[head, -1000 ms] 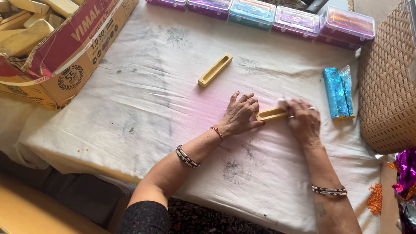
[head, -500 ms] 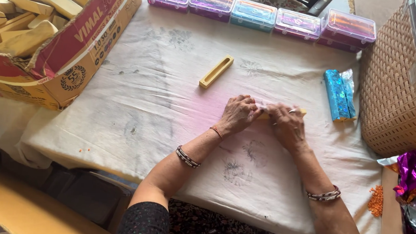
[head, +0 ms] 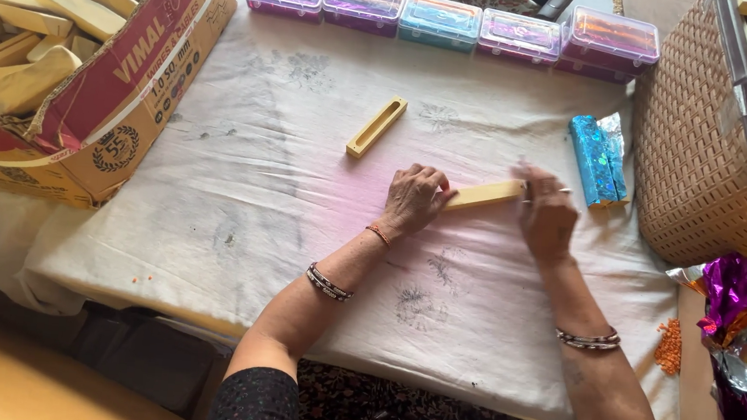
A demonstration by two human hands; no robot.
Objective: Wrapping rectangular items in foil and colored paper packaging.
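Flat on the desk (head: pixel 290 141), the wooden block (head: pixel 484 195) runs left-right, right end slightly farther away, left hand (head: pixel 412 200) and right hand (head: pixel 546 213) gripping its ends

Dark speckled sleeves, beaded bracelets (both wrists), red thread

Table cover: a white, stained cloth (head: pixel 241 200) spread over the work surface.
Far edge: a row of five small clear plastic boxes (head: pixel 442 20) with coloured contents, side by side.
Left: an open red-and-tan cardboard carton (head: pixel 126 84) filled with pale wooden blocks (head: pixel 43 6).
Centre: a yellow wooden slotted holder (head: pixel 376 127) lying alone on the cloth.
Right: a shiny blue foil packet (head: pixel 599 159) beside a brown woven basket (head: pixel 698 147).
Lower right: crumpled purple foil wrappers (head: pixel 734 290) and orange beads (head: pixel 669 346).
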